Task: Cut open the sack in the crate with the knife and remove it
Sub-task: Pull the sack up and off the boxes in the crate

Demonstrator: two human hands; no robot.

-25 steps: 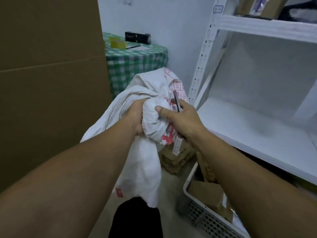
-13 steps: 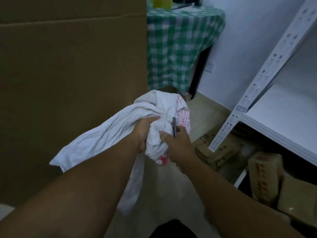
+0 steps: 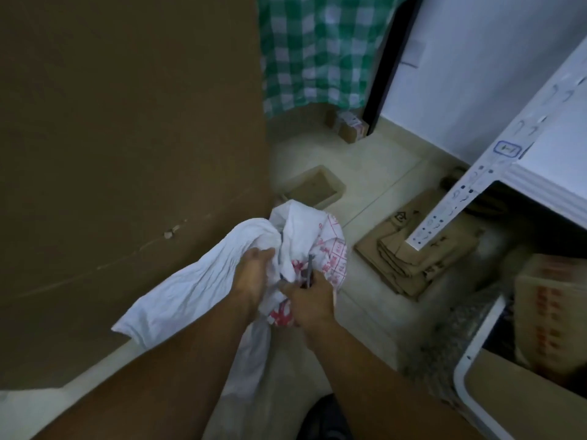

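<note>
Both hands hold the emptied white sack bunched in mid-air over the floor, left of the white crate. Left hand is clenched on gathered cloth; right hand grips cloth and the knife, blade pointing up. Removal looks nearly done; next, set the sack aside, keeping the blade clear.

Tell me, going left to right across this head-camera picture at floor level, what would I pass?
Big cardboard sheet → white sack → left hand → right hand holding the knife → flattened cardboard boxes → white shelf upright → stacked cartons.
</note>
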